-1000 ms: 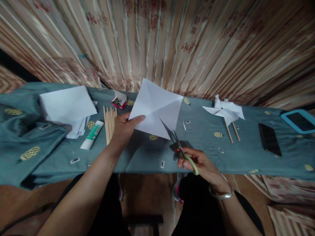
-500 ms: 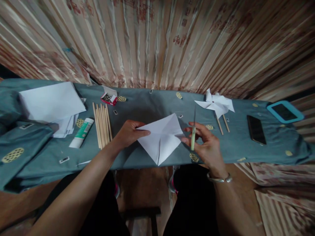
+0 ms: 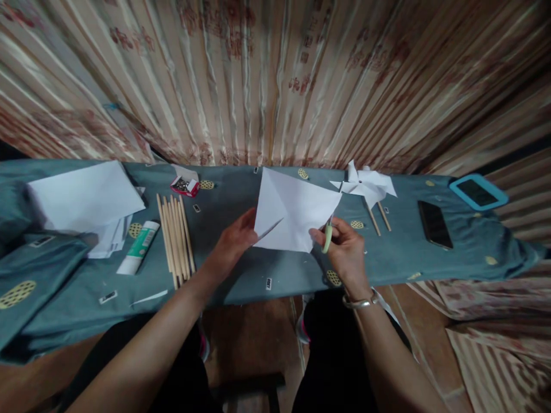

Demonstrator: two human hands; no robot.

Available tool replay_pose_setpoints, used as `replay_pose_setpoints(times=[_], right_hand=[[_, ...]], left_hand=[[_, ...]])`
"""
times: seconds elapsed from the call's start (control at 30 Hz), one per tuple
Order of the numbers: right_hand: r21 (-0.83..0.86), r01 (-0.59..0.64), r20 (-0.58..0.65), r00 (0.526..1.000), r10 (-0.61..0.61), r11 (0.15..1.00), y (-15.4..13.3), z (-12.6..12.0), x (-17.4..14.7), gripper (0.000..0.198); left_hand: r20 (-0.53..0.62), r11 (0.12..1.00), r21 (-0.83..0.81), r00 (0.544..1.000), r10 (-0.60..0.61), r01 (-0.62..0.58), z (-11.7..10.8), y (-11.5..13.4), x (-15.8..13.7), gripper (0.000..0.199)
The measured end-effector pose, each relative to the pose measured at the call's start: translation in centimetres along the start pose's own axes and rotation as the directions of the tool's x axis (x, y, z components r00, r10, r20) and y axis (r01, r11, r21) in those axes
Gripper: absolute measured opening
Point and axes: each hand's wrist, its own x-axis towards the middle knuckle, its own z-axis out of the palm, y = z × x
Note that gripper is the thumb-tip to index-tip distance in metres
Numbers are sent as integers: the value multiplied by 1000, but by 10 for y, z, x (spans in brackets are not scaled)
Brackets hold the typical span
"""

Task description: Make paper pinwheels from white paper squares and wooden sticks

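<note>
My left hand is closed on the lower-left edge of a white square sheet of paper. A slit runs from that corner in toward the sheet's middle, and faint creases show. In my right hand is a pair of scissors with pale green handles. Its blades point up, just beside the sheet's right edge, partly hidden by fingers and paper. My right thumb touches the lower-right part of the sheet, which is held above the cloth.
Left stand a paper stack, a glue stick, wooden sticks and a small red box of metal pieces. Right lie white paper pinwheels on sticks, a dark phone and a blue-framed device. A paper sliver lies near the front edge.
The sheet has turned clockwise, so its slit has gone from the bottom to the lower left. My right hand has come left to touch the sheet, scissors still held. The view has shifted slightly.
</note>
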Motion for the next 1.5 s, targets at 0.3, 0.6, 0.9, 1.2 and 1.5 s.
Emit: replay_pose_setpoints(times=[0.3, 0.6, 0.9, 1.2, 1.5], right_hand=[[138, -180, 101, 981, 167, 974, 0, 37, -14, 47], [2, -249, 482, 849, 218, 968, -4, 28, -35, 51], [-173, -265, 767, 568, 298, 949, -4, 24, -55, 52], [-186, -292, 753, 571, 327, 938, -4, 29, -51, 54], [-180, -297, 740, 587, 328, 938, -6, 32, -52, 51]], left_hand=[[-233, 932, 363, 969, 84, 6, 28, -27, -9, 42], [-437, 915, 348, 828, 351, -204, -4, -4, 16, 39], [-490, 919, 304, 786, 376, -250, -9, 6, 19, 43], [-422, 929, 279, 838, 346, -243, 2, -4, 17, 49], [-423, 931, 286, 842, 335, -228, 4, -4, 15, 48]])
